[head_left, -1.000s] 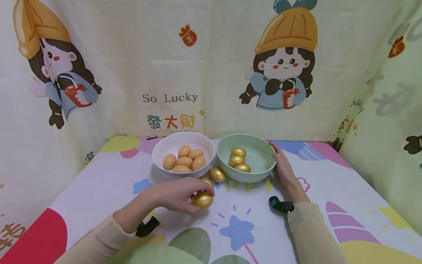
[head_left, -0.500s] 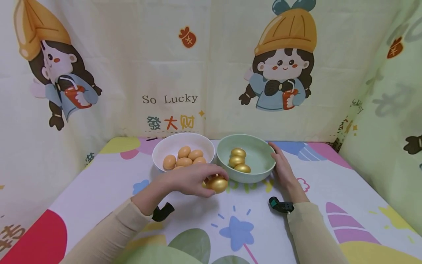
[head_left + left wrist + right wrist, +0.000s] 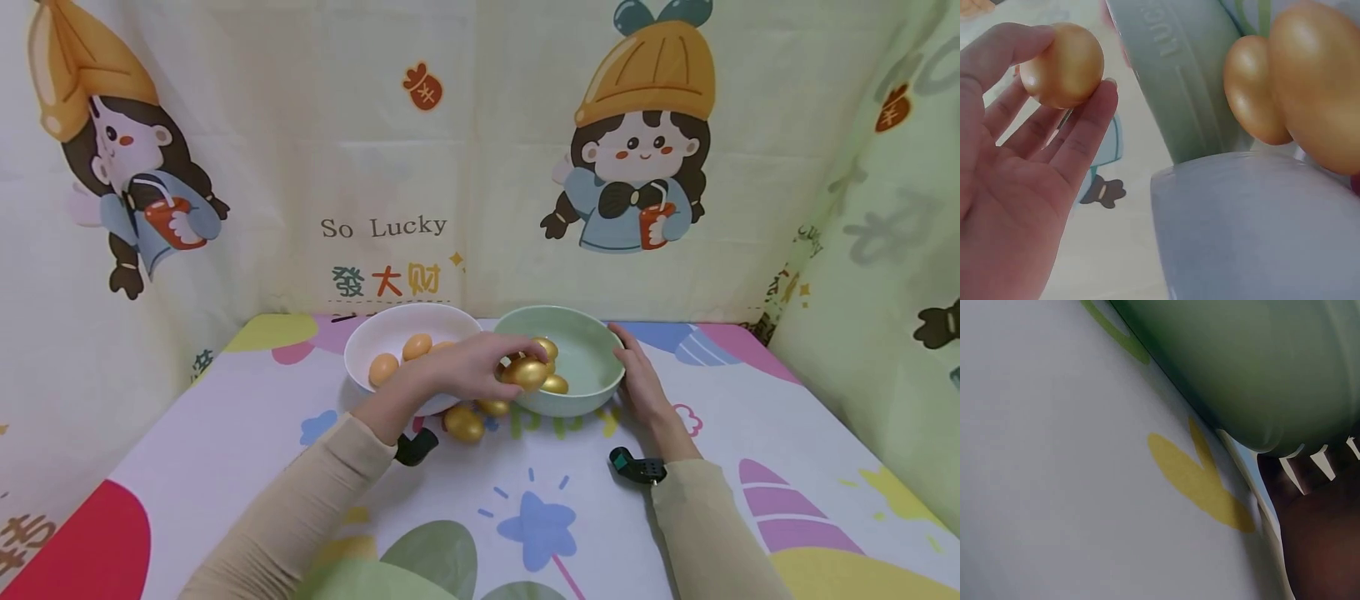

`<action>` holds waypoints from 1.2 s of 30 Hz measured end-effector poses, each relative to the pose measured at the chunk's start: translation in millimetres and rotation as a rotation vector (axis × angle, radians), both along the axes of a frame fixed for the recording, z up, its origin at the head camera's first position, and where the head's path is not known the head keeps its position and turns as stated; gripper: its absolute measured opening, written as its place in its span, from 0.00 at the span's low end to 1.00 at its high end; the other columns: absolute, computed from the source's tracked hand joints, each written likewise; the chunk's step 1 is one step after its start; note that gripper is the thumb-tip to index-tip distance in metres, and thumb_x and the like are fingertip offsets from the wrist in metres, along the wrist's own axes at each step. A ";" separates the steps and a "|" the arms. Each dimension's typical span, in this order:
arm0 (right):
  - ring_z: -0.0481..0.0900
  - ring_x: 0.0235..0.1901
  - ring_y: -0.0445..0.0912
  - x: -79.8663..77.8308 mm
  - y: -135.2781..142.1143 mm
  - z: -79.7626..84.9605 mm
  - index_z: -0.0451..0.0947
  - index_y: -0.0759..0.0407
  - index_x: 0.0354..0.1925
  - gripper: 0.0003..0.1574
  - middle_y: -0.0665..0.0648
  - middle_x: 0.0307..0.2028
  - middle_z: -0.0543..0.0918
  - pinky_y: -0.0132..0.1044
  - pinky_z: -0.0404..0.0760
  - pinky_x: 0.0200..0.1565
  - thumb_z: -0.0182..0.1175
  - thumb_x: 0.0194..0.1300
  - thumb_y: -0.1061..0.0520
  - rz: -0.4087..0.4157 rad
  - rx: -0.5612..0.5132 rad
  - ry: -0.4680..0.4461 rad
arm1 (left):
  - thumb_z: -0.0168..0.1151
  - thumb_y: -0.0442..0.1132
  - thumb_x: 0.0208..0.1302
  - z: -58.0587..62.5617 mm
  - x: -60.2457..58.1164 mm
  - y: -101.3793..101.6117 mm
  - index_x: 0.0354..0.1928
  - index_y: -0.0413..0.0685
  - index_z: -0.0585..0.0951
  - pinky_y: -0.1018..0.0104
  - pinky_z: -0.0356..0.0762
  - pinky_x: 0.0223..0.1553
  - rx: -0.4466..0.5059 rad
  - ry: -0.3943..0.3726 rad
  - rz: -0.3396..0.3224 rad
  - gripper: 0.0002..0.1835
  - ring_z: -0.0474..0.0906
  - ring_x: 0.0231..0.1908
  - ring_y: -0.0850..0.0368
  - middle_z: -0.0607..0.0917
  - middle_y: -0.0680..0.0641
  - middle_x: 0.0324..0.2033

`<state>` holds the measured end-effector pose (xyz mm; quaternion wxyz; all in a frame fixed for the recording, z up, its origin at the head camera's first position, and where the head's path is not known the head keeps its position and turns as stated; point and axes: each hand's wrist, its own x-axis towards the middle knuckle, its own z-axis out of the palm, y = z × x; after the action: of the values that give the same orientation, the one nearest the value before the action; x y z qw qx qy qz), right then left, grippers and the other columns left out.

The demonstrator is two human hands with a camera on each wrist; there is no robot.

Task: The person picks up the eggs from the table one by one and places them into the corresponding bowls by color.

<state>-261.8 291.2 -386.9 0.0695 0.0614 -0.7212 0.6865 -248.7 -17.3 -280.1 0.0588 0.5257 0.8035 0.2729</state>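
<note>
My left hand [image 3: 480, 362] pinches a gold egg [image 3: 527, 374] between thumb and fingertips, over the near-left rim of the pale green bowl [image 3: 588, 354]. The left wrist view shows this egg [image 3: 1069, 69] at the fingertips, clear of the palm. Inside the green bowl lie several gold eggs [image 3: 556, 384], partly behind my hand. My right hand [image 3: 647, 387] holds that bowl's right side, fingers on its outer wall and rim. In the right wrist view, the fingers look dark under the bowl's wall [image 3: 1260, 369].
Left of the green bowl stands a white bowl [image 3: 427, 321] with brown eggs [image 3: 384, 369], partly covered by my left forearm. Two gold eggs [image 3: 464, 424] lie on the patterned tablecloth [image 3: 420, 492] before the bowls. A printed curtain [image 3: 510, 167] hangs behind.
My left hand has lifted the gold egg off the tablecloth and carried it up and right to the green bowl. My right hand has stayed at the bowl.
</note>
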 end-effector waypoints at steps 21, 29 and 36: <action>0.60 0.69 0.54 -0.2 -0.3 2.1 0.46 0.59 0.80 0.36 0.60 0.77 0.53 0.30 0.67 0.61 0.35 0.77 0.58 -0.017 0.009 0.017 | 0.61 0.28 0.61 1.7 -51.3 38.5 0.63 0.42 0.77 0.69 0.69 0.55 -0.135 0.011 0.058 0.26 0.73 0.52 0.58 0.80 0.50 0.56; 0.58 0.71 0.55 1.3 0.7 1.9 0.45 0.57 0.80 0.37 0.59 0.78 0.51 0.35 0.64 0.65 0.35 0.78 0.58 -0.015 0.021 0.001 | 0.62 0.28 0.60 3.4 -58.6 50.0 0.60 0.47 0.79 0.70 0.69 0.54 -0.233 -0.012 0.056 0.24 0.74 0.53 0.58 0.81 0.50 0.55; 0.59 0.70 0.54 -0.4 -1.4 -0.8 0.46 0.58 0.80 0.37 0.59 0.77 0.52 0.31 0.65 0.62 0.35 0.78 0.58 -0.018 0.019 0.001 | 0.62 0.27 0.59 0.4 -59.9 57.3 0.57 0.49 0.80 0.70 0.67 0.56 -0.303 -0.022 0.041 0.23 0.73 0.54 0.57 0.81 0.49 0.55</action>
<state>-262.2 289.8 -387.7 0.0756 0.0558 -0.7282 0.6789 -308.6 40.0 -279.7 0.1405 0.4913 0.8454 0.1556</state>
